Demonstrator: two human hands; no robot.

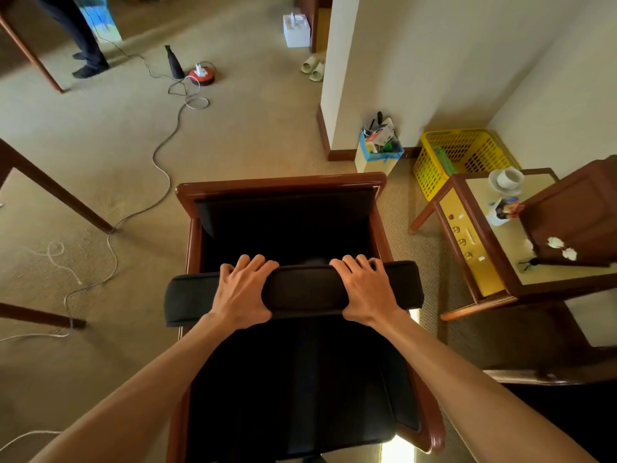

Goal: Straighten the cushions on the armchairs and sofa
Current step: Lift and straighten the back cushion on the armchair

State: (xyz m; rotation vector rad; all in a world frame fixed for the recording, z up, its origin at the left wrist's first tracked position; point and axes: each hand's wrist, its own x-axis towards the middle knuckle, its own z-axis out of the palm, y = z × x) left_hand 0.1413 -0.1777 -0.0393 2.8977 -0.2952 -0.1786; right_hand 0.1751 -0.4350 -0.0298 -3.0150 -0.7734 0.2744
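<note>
A black seat cushion (pixel 303 290) is held on edge above a wooden armchair (pixel 280 185) with dark upholstery, directly below me. My left hand (pixel 242 290) grips the cushion's upper edge left of centre, fingers curled over the far side. My right hand (pixel 365 289) grips the same edge right of centre. The cushion's lower part hangs down toward me, dark and hard to make out. The armchair's seat well behind the cushion is in deep shadow.
A wooden side table (pixel 494 259) with a cup and saucer (pixel 507 180) stands to the right. A yellow basket (pixel 460 158) and a small bin (pixel 377 152) sit by the wall. Cables (pixel 160 162) trail over the carpet at left, near table legs (pixel 56 192). A person's legs (pixel 83 38) stand far left.
</note>
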